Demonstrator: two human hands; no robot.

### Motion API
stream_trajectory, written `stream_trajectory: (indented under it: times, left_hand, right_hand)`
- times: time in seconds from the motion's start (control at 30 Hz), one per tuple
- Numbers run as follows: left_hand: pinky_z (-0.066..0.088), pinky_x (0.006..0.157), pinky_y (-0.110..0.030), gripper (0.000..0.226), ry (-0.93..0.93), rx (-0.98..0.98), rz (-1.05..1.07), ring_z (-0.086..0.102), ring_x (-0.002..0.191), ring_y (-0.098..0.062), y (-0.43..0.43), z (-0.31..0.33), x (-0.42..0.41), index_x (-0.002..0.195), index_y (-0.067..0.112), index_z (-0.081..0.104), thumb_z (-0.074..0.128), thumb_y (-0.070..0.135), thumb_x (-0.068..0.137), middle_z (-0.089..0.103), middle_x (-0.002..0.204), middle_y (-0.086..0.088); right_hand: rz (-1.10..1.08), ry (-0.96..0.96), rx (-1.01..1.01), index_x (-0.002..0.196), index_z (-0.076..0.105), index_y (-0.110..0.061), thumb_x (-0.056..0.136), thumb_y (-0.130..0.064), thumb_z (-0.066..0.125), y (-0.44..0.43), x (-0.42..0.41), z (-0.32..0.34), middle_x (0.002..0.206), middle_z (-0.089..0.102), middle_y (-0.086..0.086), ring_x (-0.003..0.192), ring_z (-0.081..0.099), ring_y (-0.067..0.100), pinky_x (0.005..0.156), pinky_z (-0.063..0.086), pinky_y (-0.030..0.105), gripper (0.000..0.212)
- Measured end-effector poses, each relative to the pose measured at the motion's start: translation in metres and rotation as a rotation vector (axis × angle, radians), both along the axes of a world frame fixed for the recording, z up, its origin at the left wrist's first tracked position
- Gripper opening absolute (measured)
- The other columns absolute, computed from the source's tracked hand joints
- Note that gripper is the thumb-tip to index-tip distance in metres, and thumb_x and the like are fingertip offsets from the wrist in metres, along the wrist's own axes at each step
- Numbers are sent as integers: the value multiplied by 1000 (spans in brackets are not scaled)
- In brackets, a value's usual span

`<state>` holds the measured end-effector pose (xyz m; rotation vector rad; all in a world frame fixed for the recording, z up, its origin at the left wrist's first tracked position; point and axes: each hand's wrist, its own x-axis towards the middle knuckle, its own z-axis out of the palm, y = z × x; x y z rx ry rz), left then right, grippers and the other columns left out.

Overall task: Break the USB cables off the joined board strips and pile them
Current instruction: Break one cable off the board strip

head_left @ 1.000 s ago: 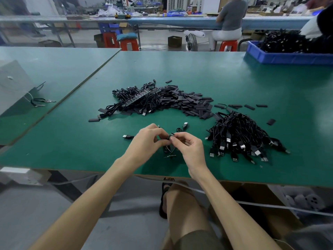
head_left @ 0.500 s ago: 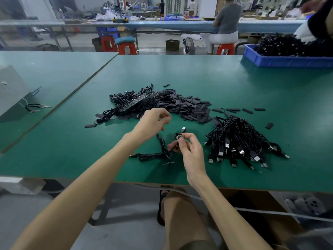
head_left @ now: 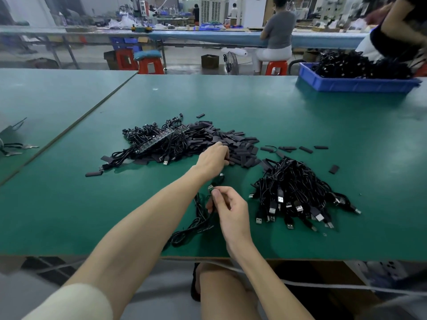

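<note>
My right hand pinches the end of a black USB cable between thumb and forefinger, with a small connector end sticking up above the thumb. The cable's loose length trails down to the near table edge. My left hand reaches forward, fingertips down on a heap of flat black pieces; what the fingers hold is hidden. A joined board strip lies across a tangle of attached cables at the left. The pile of separated USB cables sits to the right of my right hand.
A blue bin full of black cables stands at the far right, with another person's arm above it. Loose black pieces lie scattered behind the cable pile. A seam divides this green table from the one on the left.
My left hand has left the cable and moved forward to the heap of black pieces. My right hand keeps the cable end and has stayed near the table front.
</note>
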<state>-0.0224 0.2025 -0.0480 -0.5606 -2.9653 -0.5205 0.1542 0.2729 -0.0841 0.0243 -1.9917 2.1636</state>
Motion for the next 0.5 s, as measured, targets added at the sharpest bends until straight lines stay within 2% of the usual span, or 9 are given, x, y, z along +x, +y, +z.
stream_trajectory:
  times: [0.1, 0.17, 0.27, 0.37, 0.5]
  left_hand:
    - [49, 83, -41, 9, -30, 50, 7, 57, 98, -28, -2, -1, -2, 97, 13, 64, 71, 14, 92, 51, 110, -4]
    - [50, 85, -42, 9, -42, 37, -11, 57, 100, -26, -4, 1, -2, 96, 12, 65, 72, 14, 92, 52, 109, -3]
    - [47, 79, -39, 9, -8, -16, -49, 58, 100, -26, -5, 4, 0, 96, 12, 63, 71, 11, 92, 56, 108, -2]
    - [47, 77, -40, 14, 14, -31, -42, 58, 99, -28, -1, 3, 4, 99, 12, 58, 71, 15, 93, 57, 110, -5]
    - [49, 83, -42, 26, -63, 80, 61, 55, 97, -27, 2, 0, 4, 104, 8, 59, 75, 24, 91, 56, 110, -7]
  right_hand:
    - [0, -4, 19, 95, 69, -26, 104, -25, 59, 1, 0, 0, 74, 71, -2, 69, 63, 9, 69, 51, 21, 14]
    - [0, -7, 25, 95, 69, -26, 105, -26, 59, 1, 0, 0, 75, 71, -2, 69, 64, 9, 69, 52, 22, 14]
    - [-4, -18, 34, 95, 69, -25, 105, -26, 60, -1, 1, 1, 75, 72, -1, 69, 65, 10, 70, 53, 24, 14]
    - [2, -25, 42, 93, 69, -26, 105, -26, 59, -1, 3, 4, 75, 72, 0, 69, 65, 9, 69, 52, 24, 15]
    - [11, -32, 44, 93, 69, -23, 105, -26, 59, -2, 4, 5, 75, 72, 1, 69, 64, 9, 69, 52, 24, 16]
